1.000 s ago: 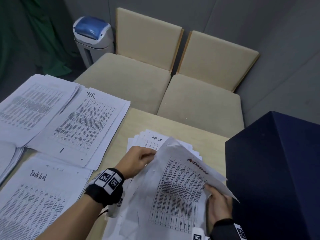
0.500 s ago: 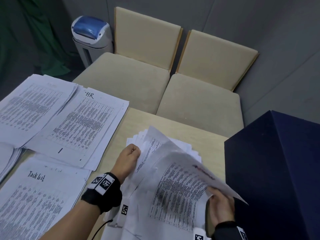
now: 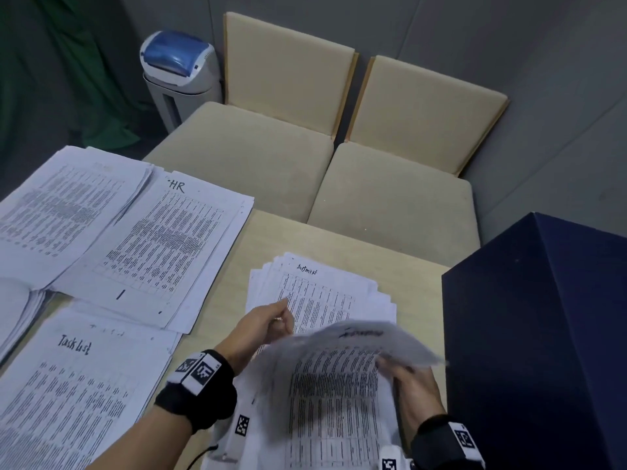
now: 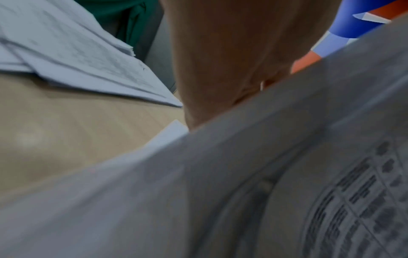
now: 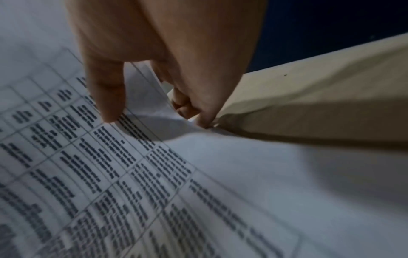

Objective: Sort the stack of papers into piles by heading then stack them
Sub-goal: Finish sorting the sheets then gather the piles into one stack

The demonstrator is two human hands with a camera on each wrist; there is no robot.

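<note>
A printed sheet (image 3: 334,385) headed in blurred red handwriting is held raised above the counter (image 3: 305,239), at the near right. Its long axis runs away from the person, the heading end pointing to the far side and curling upward, the foot end toward the body. The right edge of the sheet is pinched in the grip of the right hand (image 3: 412,385): in the right wrist view the thumb (image 5: 106,97) is seen laid on the printed face and the curled fingers (image 5: 187,104) tucked beneath the edge. The left hand (image 3: 261,325) is seen at the sheet's left edge, above the pile headed "Admin" (image 3: 322,293); whether its grip is closed on any paper cannot be told, since the fingers are hidden in the left wrist view and blurred from the head.

The "Admin" pile lies flat on the counter just beyond the held sheet, slightly fanned, its heading at the far end. To the left, three further piles are laid with their headings away from the person: one headed "HR" (image 3: 159,245), one headed "Task List" (image 3: 68,385) nearer the body, and one with an unreadable heading (image 3: 61,205) at the far left, overlapping the "HR" pile. A dark blue box (image 3: 543,334) stands at the right. Two beige chairs (image 3: 271,137) and a white bin with a blue lid (image 3: 179,72) are seen beyond the counter.
</note>
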